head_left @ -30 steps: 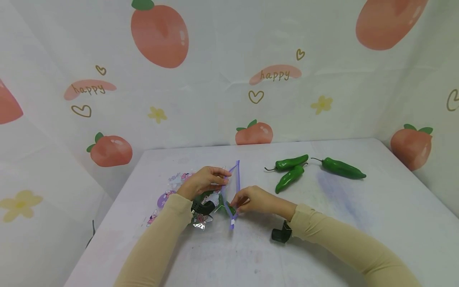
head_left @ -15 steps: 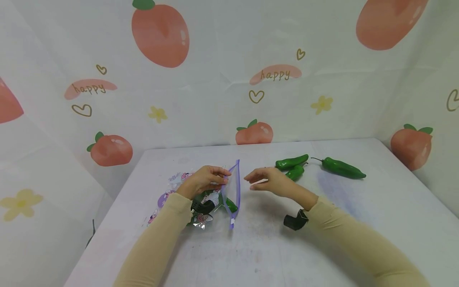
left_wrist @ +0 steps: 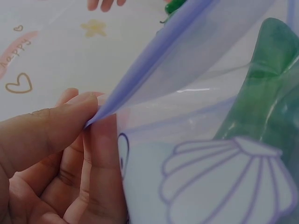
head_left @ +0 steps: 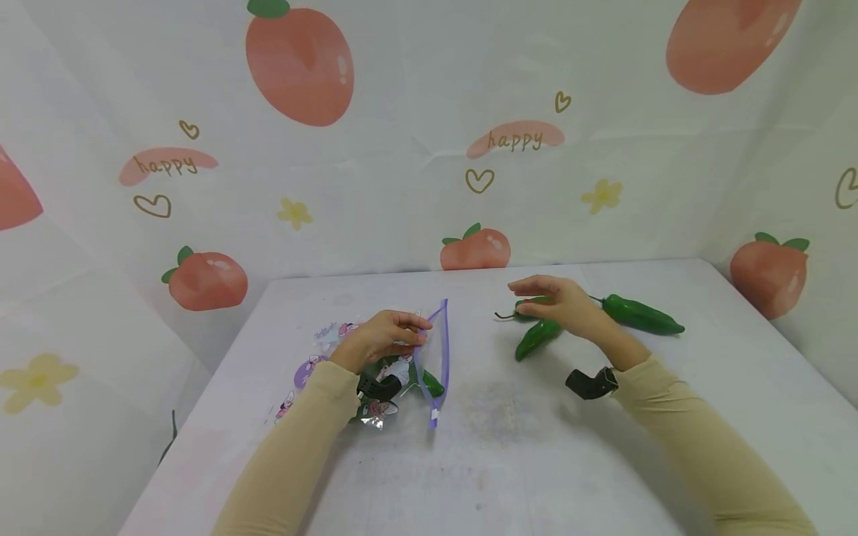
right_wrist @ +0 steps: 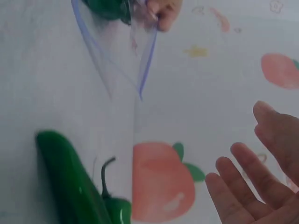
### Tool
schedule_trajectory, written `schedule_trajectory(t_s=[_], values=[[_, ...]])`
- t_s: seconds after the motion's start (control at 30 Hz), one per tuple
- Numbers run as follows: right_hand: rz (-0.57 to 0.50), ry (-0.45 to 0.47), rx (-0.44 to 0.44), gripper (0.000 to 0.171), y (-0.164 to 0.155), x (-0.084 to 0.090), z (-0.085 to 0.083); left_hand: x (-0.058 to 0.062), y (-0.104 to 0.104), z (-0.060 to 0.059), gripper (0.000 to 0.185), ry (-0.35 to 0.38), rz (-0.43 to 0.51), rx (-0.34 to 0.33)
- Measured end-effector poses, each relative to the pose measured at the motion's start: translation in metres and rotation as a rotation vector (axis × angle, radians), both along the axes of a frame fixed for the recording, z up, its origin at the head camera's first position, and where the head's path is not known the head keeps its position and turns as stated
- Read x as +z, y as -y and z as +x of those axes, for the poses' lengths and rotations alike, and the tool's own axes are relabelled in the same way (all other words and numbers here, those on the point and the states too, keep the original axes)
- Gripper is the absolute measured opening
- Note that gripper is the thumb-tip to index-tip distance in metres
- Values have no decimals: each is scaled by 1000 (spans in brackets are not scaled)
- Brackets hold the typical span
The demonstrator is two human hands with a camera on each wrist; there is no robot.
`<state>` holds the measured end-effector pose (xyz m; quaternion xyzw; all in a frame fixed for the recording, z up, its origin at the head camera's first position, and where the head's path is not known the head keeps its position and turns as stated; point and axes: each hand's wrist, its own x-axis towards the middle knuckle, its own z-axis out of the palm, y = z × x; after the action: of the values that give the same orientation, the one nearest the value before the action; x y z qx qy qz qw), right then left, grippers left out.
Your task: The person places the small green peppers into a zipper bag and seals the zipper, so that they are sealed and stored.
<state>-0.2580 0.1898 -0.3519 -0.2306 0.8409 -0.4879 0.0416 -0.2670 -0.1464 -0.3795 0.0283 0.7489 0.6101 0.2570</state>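
My left hand (head_left: pixel 382 339) pinches the purple-edged rim of a clear printed zip bag (head_left: pixel 446 350) between thumb and fingers, as the left wrist view shows closely. The bag's mouth gapes toward the right. Inside it a green pepper (head_left: pixel 432 384) shows near the mouth, with more green deeper in, partly behind the print. My right hand (head_left: pixel 566 307) hovers over two green peppers on the table, its fingers spread and holding nothing. One of these peppers (head_left: pixel 536 341) lies nearer; the other pepper (head_left: pixel 525 308) is partly hidden behind the hand.
A third loose green pepper (head_left: pixel 643 316) lies farther right on the white table (head_left: pixel 469 476). Behind the table hangs a white cloth (head_left: pixel 402 186) printed with peaches, hearts and flowers. A dark cable (head_left: pixel 169 439) shows beside the table's left edge.
My right hand has left the bag's mouth and moved right and away from me, over the loose peppers. The left hand and the bag have stayed in place.
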Motion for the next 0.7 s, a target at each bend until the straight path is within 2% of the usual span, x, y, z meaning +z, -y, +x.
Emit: schedule_trajectory(t_s=[0.4,0.7], values=[[36,4,-23,46,-43,-16,-10,0,-1,1,39,2,5,0],[141,22,-22,51,-59,-36,-20,2,0,2,42,-12,5,-15]])
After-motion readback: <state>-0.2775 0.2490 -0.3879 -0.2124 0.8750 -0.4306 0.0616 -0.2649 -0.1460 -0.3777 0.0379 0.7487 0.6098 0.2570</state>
